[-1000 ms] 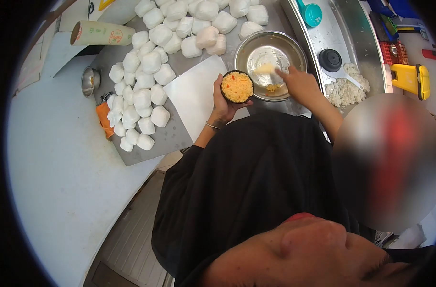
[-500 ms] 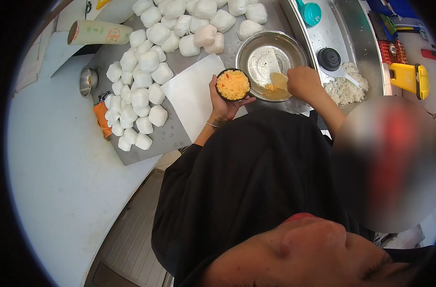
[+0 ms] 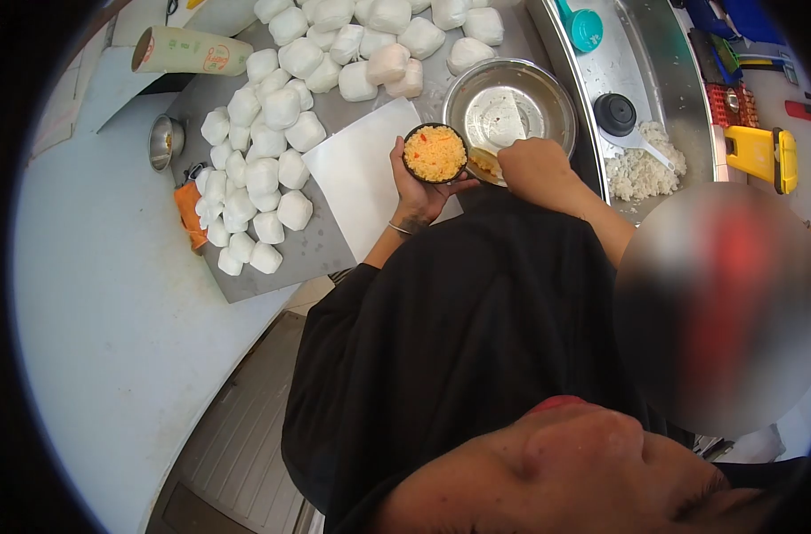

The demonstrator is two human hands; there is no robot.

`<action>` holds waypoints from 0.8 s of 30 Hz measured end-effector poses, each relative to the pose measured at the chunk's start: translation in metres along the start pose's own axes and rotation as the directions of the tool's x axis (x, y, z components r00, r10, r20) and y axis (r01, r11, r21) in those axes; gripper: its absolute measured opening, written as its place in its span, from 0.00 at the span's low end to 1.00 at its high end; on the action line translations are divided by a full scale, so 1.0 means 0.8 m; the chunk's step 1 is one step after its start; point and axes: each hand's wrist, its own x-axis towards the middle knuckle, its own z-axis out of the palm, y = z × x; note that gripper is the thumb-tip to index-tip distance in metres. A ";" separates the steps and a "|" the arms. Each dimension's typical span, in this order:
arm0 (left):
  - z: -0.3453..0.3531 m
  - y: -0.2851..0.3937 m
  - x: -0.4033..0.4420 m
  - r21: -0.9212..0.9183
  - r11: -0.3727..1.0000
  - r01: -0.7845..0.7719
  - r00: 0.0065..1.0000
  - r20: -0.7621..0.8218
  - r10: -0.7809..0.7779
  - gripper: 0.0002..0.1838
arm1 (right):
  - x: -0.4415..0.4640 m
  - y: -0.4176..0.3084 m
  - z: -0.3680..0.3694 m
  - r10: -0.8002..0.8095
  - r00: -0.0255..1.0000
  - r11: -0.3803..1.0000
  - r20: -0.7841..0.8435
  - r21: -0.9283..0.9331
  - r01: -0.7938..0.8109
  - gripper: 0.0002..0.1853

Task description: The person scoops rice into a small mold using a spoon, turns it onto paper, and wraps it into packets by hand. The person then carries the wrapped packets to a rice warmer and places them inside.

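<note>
1. Landmark: large metal bowl, set on the metal tabletop.
2. Black cup, filled with orange rice, is held left of the large metal bowl, close to its rim; its underside is supported by the left hand, grip curled around it.
3. Spatula is gripped in the right hand, fingers closed, at the near edge of the large metal bowl; orange rice is carried on its blade, beside the black cup. Contact between the two cannot be told.
4. White sheet is laid left of the large metal bowl, partly under the left hand.
5. White wrapped bundles are piled farther left and beyond.
6. Metal tray is placed right of the large metal bowl; white rice, a teal scoop and a black-and-white scoop are contained.
</note>
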 end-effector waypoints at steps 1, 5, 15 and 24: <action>0.000 -0.001 0.001 -0.001 1.000 0.001 1.000 -0.004 -0.001 0.47 | -0.002 0.003 -0.001 0.022 1.000 1.000 0.008 -0.001 -0.022 0.09; -0.005 -0.002 0.005 -0.007 1.000 0.009 1.000 0.003 -0.009 0.46 | -0.008 0.022 -0.002 0.136 0.991 0.987 -0.003 0.086 -0.135 0.10; -0.006 0.015 0.001 0.020 0.999 -0.037 0.993 -0.108 0.039 0.44 | -0.014 0.096 0.045 0.191 0.981 0.719 -0.006 0.682 -0.136 0.16; 0.009 0.039 0.005 0.154 0.987 -0.049 0.998 -0.041 0.056 0.42 | -0.048 0.086 -0.002 0.335 0.918 0.655 -0.210 0.753 -0.067 0.15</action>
